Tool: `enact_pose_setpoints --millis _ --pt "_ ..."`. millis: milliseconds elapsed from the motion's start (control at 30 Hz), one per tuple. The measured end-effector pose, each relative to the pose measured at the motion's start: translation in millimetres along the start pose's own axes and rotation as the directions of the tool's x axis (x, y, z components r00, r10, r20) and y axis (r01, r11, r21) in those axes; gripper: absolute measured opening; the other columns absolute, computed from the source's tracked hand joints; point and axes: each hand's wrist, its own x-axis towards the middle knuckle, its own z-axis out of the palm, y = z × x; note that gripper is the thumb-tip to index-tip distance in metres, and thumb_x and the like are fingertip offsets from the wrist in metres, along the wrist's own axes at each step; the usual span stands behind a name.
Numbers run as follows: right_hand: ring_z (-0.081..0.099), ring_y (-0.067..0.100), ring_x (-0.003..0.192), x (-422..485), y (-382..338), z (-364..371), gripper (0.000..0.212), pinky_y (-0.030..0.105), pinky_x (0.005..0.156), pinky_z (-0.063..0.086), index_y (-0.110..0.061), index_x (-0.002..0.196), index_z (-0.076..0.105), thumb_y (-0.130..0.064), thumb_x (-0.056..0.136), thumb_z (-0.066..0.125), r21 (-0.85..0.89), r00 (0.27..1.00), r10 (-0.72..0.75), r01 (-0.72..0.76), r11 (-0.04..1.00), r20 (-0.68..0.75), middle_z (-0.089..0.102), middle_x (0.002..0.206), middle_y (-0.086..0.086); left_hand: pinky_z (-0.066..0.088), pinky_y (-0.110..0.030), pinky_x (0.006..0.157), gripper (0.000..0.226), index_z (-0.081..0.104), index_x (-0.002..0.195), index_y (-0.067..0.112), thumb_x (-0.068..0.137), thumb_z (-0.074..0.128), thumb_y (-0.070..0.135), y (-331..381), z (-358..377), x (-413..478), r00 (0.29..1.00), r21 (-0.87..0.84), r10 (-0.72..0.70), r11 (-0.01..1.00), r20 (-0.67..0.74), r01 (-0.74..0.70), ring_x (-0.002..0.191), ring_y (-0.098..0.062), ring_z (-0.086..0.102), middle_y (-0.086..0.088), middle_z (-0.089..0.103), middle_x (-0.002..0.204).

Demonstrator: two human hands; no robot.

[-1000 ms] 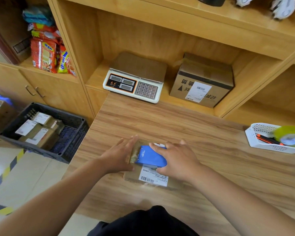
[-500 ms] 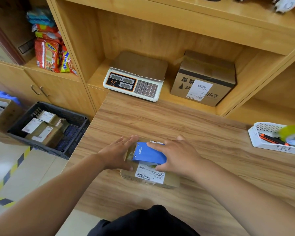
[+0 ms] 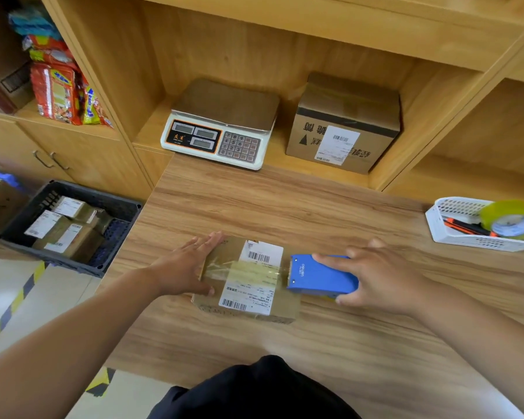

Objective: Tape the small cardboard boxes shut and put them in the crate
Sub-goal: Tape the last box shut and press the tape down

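The small box (image 3: 285, 302) lies flat on the near tabletop (image 3: 285, 207), with a strip of tape (image 3: 248, 272) across its top. The left hand (image 3: 183, 267) presses the box's left end with straight fingers. The right hand (image 3: 378, 282) has its fingers clamped on the blue tape dispenser (image 3: 321, 278) at the box's right edge. The box looks light and stiff and the tape slick, so the side walls seem the best hold. The crate (image 3: 103, 196) sits farther left.

The box (image 3: 248, 285) lies on the table (image 3: 285, 207), the left hand (image 3: 182, 267) on its left end, the dispenser (image 3: 321, 275) (under the right hand (image 3: 384, 279)) at its right end. Behind, on the shelf (image 3: 279, 160), a scale (image 3: 221, 128) sits left of a carton (image 3: 342, 122). The crate (image 3: 103, 201) stands on the floor, left of the table; a basket (image 3: 454, 240) lies at the table's far right.
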Motion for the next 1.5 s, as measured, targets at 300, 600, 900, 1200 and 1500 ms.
enact_pose_setpoints --millis 300,600,900,1200,1500 --pt "0.030 0.014 0.090 -25.8 44.8 30.4 0.077 0.020 0.070 0.023 -0.066 0.131 -0.011 -0.069 0.082 0.049 -0.010 0.997 0.066 -0.066 0.998 -0.035 0.032 0.086 -0.020 0.007 -0.034 0.119 0.127 -0.017 0.147 0.035 0.066 0.081 0.050 3.4 3.9 2.7 1.000 0.016 0.000 1.000 -0.007 0.000 0.147 -0.018 -0.001 0.004 0.000 0.160" --pt "0.030 0.014 0.088 -28.9 58.7 57.3 0.073 0.021 0.077 0.021 -0.061 0.140 -0.002 -0.066 0.085 0.046 -0.064 0.994 0.113 -0.113 0.991 -0.005 0.033 0.098 -0.018 0.008 -0.034 0.120 0.125 -0.017 0.145 0.036 0.068 0.081 0.046 8.0 3.9 1.1 1.000 0.002 0.000 1.000 -0.010 0.000 0.147 -0.017 -0.001 0.006 -0.002 0.160" --pt "0.031 0.015 0.085 -14.8 55.2 75.9 0.072 0.021 0.089 0.026 -0.057 0.144 0.002 -0.061 0.087 0.045 -0.053 0.995 0.100 -0.100 0.994 0.005 0.032 0.095 -0.014 0.006 -0.027 0.117 0.124 -0.017 0.146 0.034 0.070 0.081 0.042 12.3 3.1 -0.6 1.000 0.007 0.009 1.000 -0.009 -0.009 0.147 -0.014 -0.001 0.006 -0.004 0.159" --pt "0.030 0.016 0.083 -1.0 45.8 80.7 0.071 0.023 0.079 0.019 -0.055 0.145 0.007 -0.059 0.087 0.047 -0.047 0.996 0.083 -0.082 0.996 0.023 0.033 0.095 -0.012 0.007 -0.028 0.119 0.124 -0.018 0.144 0.036 0.070 0.081 0.041 10.4 4.6 1.1 1.000 -0.006 0.006 1.000 -0.007 -0.006 0.147 -0.013 -0.002 0.007 -0.004 0.159" --pt "0.027 0.014 0.085 -1.7 35.0 72.3 0.070 0.023 0.077 0.015 -0.053 0.146 0.007 -0.057 0.088 0.048 -0.008 0.995 0.096 -0.096 0.995 -0.015 0.031 0.097 -0.013 0.004 -0.026 0.118 0.120 -0.026 0.136 0.036 0.076 0.078 0.035 0.5 5.7 -0.5 0.998 -0.020 0.059 0.998 -0.009 -0.059 0.145 -0.009 -0.005 0.005 -0.008 0.159"
